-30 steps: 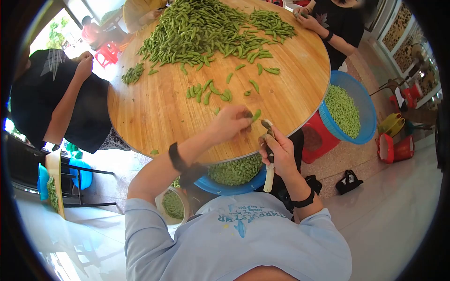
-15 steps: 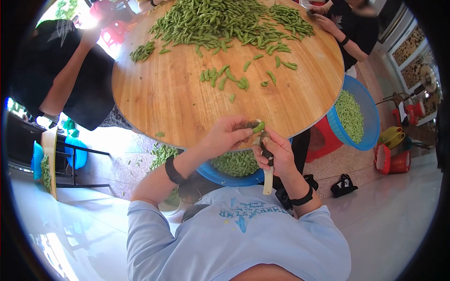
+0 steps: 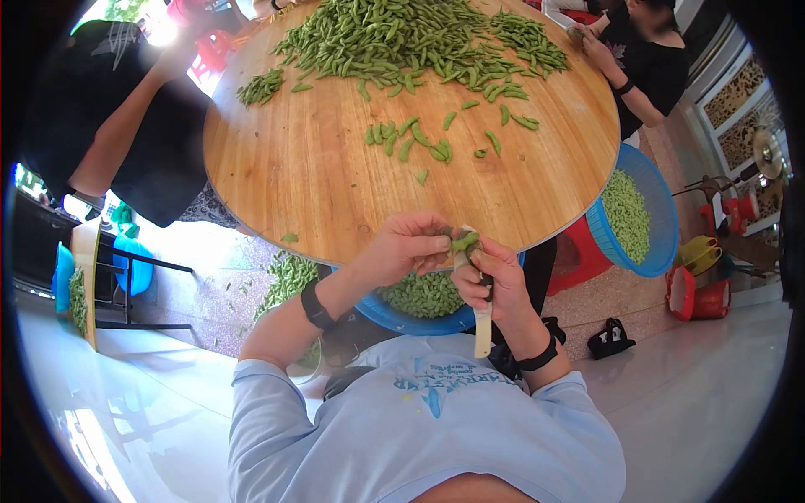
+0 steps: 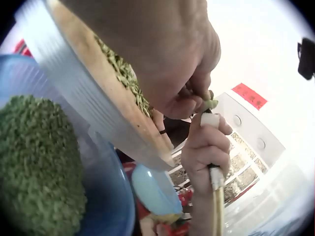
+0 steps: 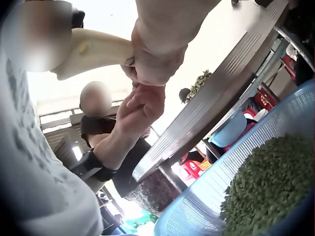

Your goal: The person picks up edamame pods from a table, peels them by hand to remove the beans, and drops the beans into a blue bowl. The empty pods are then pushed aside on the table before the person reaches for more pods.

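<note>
Over the near edge of the round wooden table (image 3: 285, 180), my left hand (image 3: 412, 247) pinches a green bean pod (image 3: 464, 242) between thumb and fingers. My right hand (image 3: 503, 275) grips a tool with a cream handle (image 3: 483, 334), which sticks out below the fist. The tool's upper end meets the pod, and fingers hide its tip. A white wrap (image 4: 210, 119) shows at the top of the right hand in the left wrist view. Several loose pods (image 3: 408, 138) lie beyond the hands, in front of a large heap of pods (image 3: 377, 42).
A blue basket (image 3: 369, 310) of shelled beans (image 3: 423, 293) sits below the table edge. Another blue basket (image 3: 662, 251) of beans stands at the right on a red stool (image 3: 579, 256). More pods (image 3: 289, 277) lie low at left. People sit around the table.
My left hand has drawn back toward me and brought the pod to the tool in my right hand. The head view has shifted, so the table appears slightly farther right.
</note>
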Available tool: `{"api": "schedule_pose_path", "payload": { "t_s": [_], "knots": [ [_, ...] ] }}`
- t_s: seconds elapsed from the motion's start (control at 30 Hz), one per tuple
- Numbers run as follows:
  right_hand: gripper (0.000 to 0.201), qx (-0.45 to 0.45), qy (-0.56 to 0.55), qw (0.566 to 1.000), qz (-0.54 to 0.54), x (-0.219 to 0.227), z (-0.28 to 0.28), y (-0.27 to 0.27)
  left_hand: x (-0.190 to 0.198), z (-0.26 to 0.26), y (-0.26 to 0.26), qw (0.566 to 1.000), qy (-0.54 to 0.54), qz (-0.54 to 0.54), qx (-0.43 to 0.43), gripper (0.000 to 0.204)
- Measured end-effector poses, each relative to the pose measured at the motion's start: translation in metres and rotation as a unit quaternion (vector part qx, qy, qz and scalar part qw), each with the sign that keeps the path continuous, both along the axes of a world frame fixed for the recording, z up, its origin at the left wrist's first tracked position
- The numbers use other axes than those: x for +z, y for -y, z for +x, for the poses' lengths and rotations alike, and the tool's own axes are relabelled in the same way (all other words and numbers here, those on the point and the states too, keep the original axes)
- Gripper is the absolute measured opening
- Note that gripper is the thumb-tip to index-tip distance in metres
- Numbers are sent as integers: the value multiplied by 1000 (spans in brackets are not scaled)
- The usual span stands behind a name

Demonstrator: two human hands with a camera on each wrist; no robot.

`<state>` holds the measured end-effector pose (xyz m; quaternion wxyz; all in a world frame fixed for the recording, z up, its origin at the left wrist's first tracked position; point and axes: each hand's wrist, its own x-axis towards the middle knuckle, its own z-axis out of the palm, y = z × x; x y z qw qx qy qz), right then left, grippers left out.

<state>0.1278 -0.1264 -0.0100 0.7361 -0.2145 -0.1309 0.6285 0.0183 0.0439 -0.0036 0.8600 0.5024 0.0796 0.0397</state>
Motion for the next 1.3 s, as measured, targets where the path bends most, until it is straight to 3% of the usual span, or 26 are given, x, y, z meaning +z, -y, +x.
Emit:
{"api": "schedule_pose_path", "payload": {
  "t_s": [0.03, 0.07, 0.13, 0.17, 0.23, 0.27, 0.3, 0.33, 0.37, 0.43, 0.53, 0.57, 0.63, 0.67, 0.7, 0.73, 0.83, 0.87, 0.9, 0.93, 1.0, 1.03, 1.1, 1.13, 1.2, 1.3],
  "knots": [
    [34, 0, -1, 1000, -1, 0, 0, 1, 3, -2, 0, 995, -8, -90, -43, 15],
    [31, 29, -38, 999, 22, 1, 0, 2, 0, -3, 0, 995, -8, -90, -43, 15],
    [29, 58, -73, 995, 46, -1, 1, 2, -5, -3, 2, 960, 8, -262, -100, 14],
    [24, 36, -96, 994, 25, -7, 1, 0, -4, -3, 2, 960, 9, -261, -99, 14],
    [19, 14, -118, 993, 6, -11, 1, -2, -2, 0, 2, 995, -67, 72, 0, 13],
    [15, 6, -125, 992, -10, -12, -2, -2, -2, 0, 3, 995, -68, 72, 0, 13],
    [12, -3, -132, 991, -25, -13, -2, -3, -2, -1, 6, 958, 18, 282, 49, 14],
    [12, -3, -133, 991, -26, -13, -2, -3, 0, -2, 8, 869, 102, 474, 96, 16],
    [11, -2, -142, 989, -36, -13, -3, -3, 3, -4, 9, 870, 99, 472, 97, 16],
    [11, 2, -149, 988, -44, -15, -4, -3, 17, -7, 9, 685, 149, 705, 105, 21],
    [12, 0, -133, 991, -24, -15, -7, -1, 11, -10, 18, 660, 154, 718, 160, 21],
    [13, -15, -111, 993, -26, -11, -10, -2, 11, -10, 20, 659, 155, 719, 160, 21],
    [13, -31, -89, 995, -28, -5, -12, -2, 13, -10, 23, 850, 78, 492, 169, 17],
    [15, -44, -73, 996, -31, -4, -12, -2, 11, -10, 24, 851, 78, 492, 168, 17],
    [17, -55, -57, 996, -33, -3, -12, -3, 10, -9, 24, 930, -6, 334, 152, 17],
    [17, -55, -56, 996, -34, -3, -12, -3, 9, -9, 24, 974, -90, 162, 131, 17],
    [23, -74, 33, 996, -28, -5, -13, 0, 12, -10, 29, 964, -86, 218, 124, 18],
    [27, -121, 176, 974, -71, -8, -14, 1, 11, -11, 31, 964, -88, 216, 125, 18],
    [32, -166, 314, 928, -113, -11, -16, 1, 11, -12, 33, 919, -43, 363, 148, 17],
    [32, -165, 314, 928, -113, -13, -17, 0, 11, -12, 34, 849, 4, 501, 167, 17],
    [39, -283, 531, 786, -140, -16, -18, -6, 13, -14, 39, 838, 16, 519, 169, 15],
    [39, -281, 530, 787, -141, -14, -17, -7, 15, -16, 42, 826, 27, 537, 168, 14],
    [44, -298, 636, 700, -134, -8, -12, -8, 17, -19, 44, 819, 30, 549, 163, 13],
    [44, -296, 636, 700, -134, -7, -11, -8, 17, -21, 45, 812, 34, 561, 159, 13],
    [45, -312, 736, 598, -55, -6, -10, -8, 12, -24, 52, 811, 24, 564, 151, 12],
    [39, -323, 747, 581, -24, -7, -13, -6, 15, -27, 54, 823, 8, 550, 140, 11]
  ]
}}
